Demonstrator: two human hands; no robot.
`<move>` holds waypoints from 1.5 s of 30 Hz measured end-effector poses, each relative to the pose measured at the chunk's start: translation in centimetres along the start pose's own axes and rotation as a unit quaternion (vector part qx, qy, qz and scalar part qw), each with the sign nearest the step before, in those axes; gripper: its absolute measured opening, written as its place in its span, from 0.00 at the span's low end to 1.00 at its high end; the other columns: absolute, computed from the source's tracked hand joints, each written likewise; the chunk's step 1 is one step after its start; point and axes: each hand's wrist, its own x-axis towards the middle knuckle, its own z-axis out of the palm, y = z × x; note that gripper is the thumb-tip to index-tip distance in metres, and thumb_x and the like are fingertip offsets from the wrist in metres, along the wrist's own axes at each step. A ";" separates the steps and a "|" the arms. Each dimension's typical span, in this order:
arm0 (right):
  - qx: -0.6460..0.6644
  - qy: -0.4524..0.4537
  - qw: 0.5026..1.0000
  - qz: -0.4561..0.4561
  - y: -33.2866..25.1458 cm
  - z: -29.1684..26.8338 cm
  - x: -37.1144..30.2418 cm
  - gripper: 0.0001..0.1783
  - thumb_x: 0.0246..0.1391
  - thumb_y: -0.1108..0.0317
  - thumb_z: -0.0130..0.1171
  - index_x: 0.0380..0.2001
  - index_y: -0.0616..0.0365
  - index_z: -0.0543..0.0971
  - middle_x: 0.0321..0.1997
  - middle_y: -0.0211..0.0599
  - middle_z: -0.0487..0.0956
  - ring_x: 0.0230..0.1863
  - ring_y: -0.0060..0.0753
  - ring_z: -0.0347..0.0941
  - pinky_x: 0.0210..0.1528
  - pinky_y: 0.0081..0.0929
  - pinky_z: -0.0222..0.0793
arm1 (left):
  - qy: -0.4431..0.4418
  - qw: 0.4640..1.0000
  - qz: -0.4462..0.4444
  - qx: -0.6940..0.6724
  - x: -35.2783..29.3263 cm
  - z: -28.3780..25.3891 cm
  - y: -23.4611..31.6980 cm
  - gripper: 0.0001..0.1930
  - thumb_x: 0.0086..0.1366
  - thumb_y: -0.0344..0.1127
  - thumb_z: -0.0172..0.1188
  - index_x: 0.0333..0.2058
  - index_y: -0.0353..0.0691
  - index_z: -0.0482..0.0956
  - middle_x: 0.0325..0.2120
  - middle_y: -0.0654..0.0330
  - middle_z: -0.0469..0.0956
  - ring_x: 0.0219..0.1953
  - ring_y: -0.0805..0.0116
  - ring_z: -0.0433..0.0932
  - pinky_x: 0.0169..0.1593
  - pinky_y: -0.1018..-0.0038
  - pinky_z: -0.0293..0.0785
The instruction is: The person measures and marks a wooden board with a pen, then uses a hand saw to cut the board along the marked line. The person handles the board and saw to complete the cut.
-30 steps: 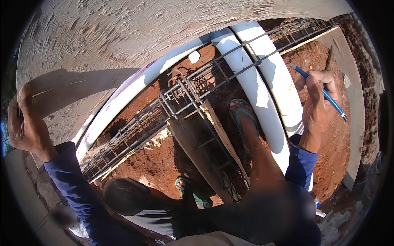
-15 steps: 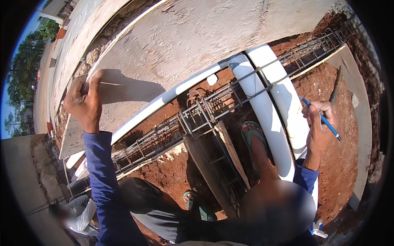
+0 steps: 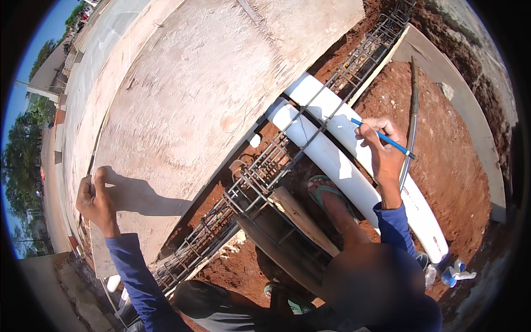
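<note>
**Holding a blue pencil (image 3: 395,146) slantwise in the right hand (image 3: 384,144), gripping a broad panel (image 3: 193,94) with the left hand (image 3: 98,205)**

Pinches the pencil between thumb and curled fingers, well to the right of the panel, above two white pipes (image 3: 329,163) and red-brown soil (image 3: 453,149). Sets its long axis on a slant, upper left to lower right in view. Points the narrow end to the upper left, over the pipes; sends the opposite end to the lower right, across a thin dark rod (image 3: 414,99). Lies closer to level in view than the pipes. Cannot tell the height of the tip above the pipes.

At left, closes on the panel's edge, thumb toward the near face, fingers curled at the rim, with a dark shadow cast to the right. Shows the panel's lower right edge running diagonally from lower left to upper right, roughly parallel to a steel reinforcement cage (image 3: 260,180). Cannot tell the panel's long axis, cut off above.

Near the pipes, plants a sandalled foot (image 3: 334,207) on the soil.
</note>
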 end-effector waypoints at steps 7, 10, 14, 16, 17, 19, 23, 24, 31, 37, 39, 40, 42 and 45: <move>0.014 0.076 0.996 -0.036 -0.8 -0.7 -0.4 0.10 0.60 0.67 0.62 0.36 0.65 0.79 0.30 0.37 0.81 0.32 0.23 0.77 0.34 0.19 0.71 | -0.010 0.996 0.060 0.057 -2.8 -3.1 2.0 0.14 0.65 0.41 0.66 0.26 0.36 0.81 0.17 0.72 0.71 0.21 0.84 0.63 0.27 0.83 0.57; -0.008 0.073 0.996 -0.048 -1.2 -0.9 -0.4 0.11 0.61 0.65 0.62 0.36 0.65 0.79 0.30 0.37 0.81 0.31 0.23 0.77 0.34 0.20 0.71 | -0.054 0.998 0.005 0.022 -4.3 -2.8 2.0 0.14 0.64 0.40 0.66 0.25 0.36 0.79 0.19 0.71 0.72 0.23 0.84 0.64 0.28 0.83 0.57; -0.015 0.048 0.998 -0.036 -0.3 -0.3 -0.5 0.12 0.61 0.65 0.63 0.36 0.65 0.79 0.30 0.38 0.81 0.31 0.22 0.76 0.33 0.20 0.71 | -0.132 0.991 -0.031 -0.019 -3.9 -1.0 0.9 0.14 0.65 0.39 0.66 0.24 0.37 0.78 0.20 0.72 0.71 0.24 0.84 0.63 0.28 0.83 0.56; 0.000 0.032 0.999 -0.036 0.2 0.3 -0.4 0.12 0.61 0.65 0.63 0.36 0.65 0.79 0.30 0.38 0.81 0.31 0.22 0.76 0.33 0.20 0.72 | -0.166 0.985 -0.020 -0.048 -2.7 0.5 -0.2 0.14 0.65 0.39 0.67 0.24 0.37 0.78 0.20 0.72 0.71 0.24 0.84 0.62 0.28 0.83 0.55; 0.010 0.025 0.999 -0.037 0.2 0.5 -0.4 0.12 0.61 0.65 0.63 0.36 0.65 0.79 0.30 0.38 0.81 0.31 0.22 0.76 0.33 0.20 0.72 | -0.179 0.981 -0.016 -0.067 -2.2 1.1 -0.6 0.14 0.65 0.39 0.67 0.24 0.37 0.78 0.20 0.72 0.71 0.24 0.84 0.62 0.28 0.83 0.55; 0.007 0.026 0.999 -0.026 0.2 0.6 -0.5 0.11 0.60 0.66 0.63 0.36 0.65 0.80 0.30 0.38 0.82 0.31 0.22 0.76 0.33 0.20 0.72 | -0.180 0.983 -0.021 -0.039 -2.0 2.5 -0.6 0.15 0.64 0.39 0.67 0.22 0.38 0.76 0.19 0.73 0.70 0.23 0.84 0.61 0.28 0.83 0.54; 0.006 0.027 0.999 -0.032 0.3 0.3 -0.2 0.10 0.60 0.67 0.63 0.36 0.65 0.79 0.30 0.39 0.81 0.31 0.23 0.76 0.33 0.20 0.72 | -0.202 0.979 -0.016 -0.032 -1.2 4.1 -1.3 0.17 0.64 0.39 0.68 0.21 0.39 0.74 0.18 0.74 0.66 0.23 0.83 0.59 0.27 0.82 0.52; 0.001 0.031 0.999 -0.031 0.3 0.2 -0.2 0.10 0.59 0.67 0.63 0.36 0.65 0.79 0.30 0.39 0.81 0.30 0.23 0.76 0.33 0.20 0.72 | -0.197 0.980 -0.009 -0.023 -1.5 4.4 -1.3 0.17 0.64 0.39 0.68 0.21 0.39 0.73 0.18 0.74 0.65 0.23 0.83 0.58 0.27 0.82 0.51; 0.076 0.153 0.958 -0.230 -5.2 -3.5 0.4 0.12 0.61 0.67 0.60 0.39 0.66 0.75 0.33 0.47 0.80 0.31 0.31 0.75 0.35 0.26 0.71 | -0.137 0.980 0.114 0.093 -9.1 -3.0 4.0 0.14 0.57 0.37 0.70 0.25 0.35 0.76 0.19 0.62 0.67 0.21 0.72 0.63 0.26 0.75 0.55; -0.014 0.104 0.945 -0.310 -11.4 -7.8 -1.2 0.16 0.65 0.64 0.52 0.44 0.69 0.76 0.35 0.46 0.79 0.34 0.31 0.73 0.42 0.33 0.70 | -0.337 0.904 0.253 0.072 -18.4 -7.6 4.8 0.12 0.59 0.43 0.65 0.30 0.39 0.80 0.30 0.60 0.80 0.28 0.63 0.76 0.33 0.65 0.69; -0.080 0.070 0.955 -0.278 -10.9 -6.4 -1.1 0.15 0.63 0.64 0.57 0.42 0.69 0.76 0.33 0.45 0.79 0.33 0.31 0.74 0.42 0.31 0.70 | -0.382 0.866 0.319 0.043 -20.8 -8.3 4.3 0.11 0.52 0.37 0.69 0.28 0.36 0.80 0.30 0.58 0.79 0.27 0.61 0.74 0.31 0.65 0.69; -0.105 0.045 0.963 -0.245 -11.0 -5.1 -1.2 0.14 0.61 0.66 0.60 0.41 0.68 0.76 0.32 0.43 0.79 0.34 0.30 0.74 0.42 0.29 0.70 | -0.389 0.859 0.331 0.033 -21.6 -8.2 3.9 0.10 0.50 0.35 0.69 0.27 0.36 0.80 0.30 0.58 0.78 0.27 0.61 0.74 0.31 0.65 0.69; -0.174 -0.006 0.969 -0.174 -10.8 -2.2 -1.2 0.12 0.58 0.68 0.65 0.39 0.66 0.77 0.30 0.40 0.79 0.34 0.27 0.75 0.42 0.25 0.70 | -0.406 0.843 0.354 0.014 -22.8 -8.1 3.0 0.09 0.46 0.30 0.69 0.27 0.37 0.79 0.29 0.59 0.77 0.27 0.63 0.74 0.30 0.66 0.70; -0.186 -0.096 0.975 -0.069 -8.8 0.0 -1.2 0.10 0.58 0.71 0.65 0.38 0.65 0.77 0.30 0.37 0.80 0.32 0.23 0.75 0.38 0.21 0.71 | -0.474 0.820 0.320 -0.021 -23.1 -7.6 2.7 0.11 0.40 0.27 0.68 0.26 0.37 0.79 0.28 0.61 0.76 0.29 0.63 0.74 0.30 0.68 0.71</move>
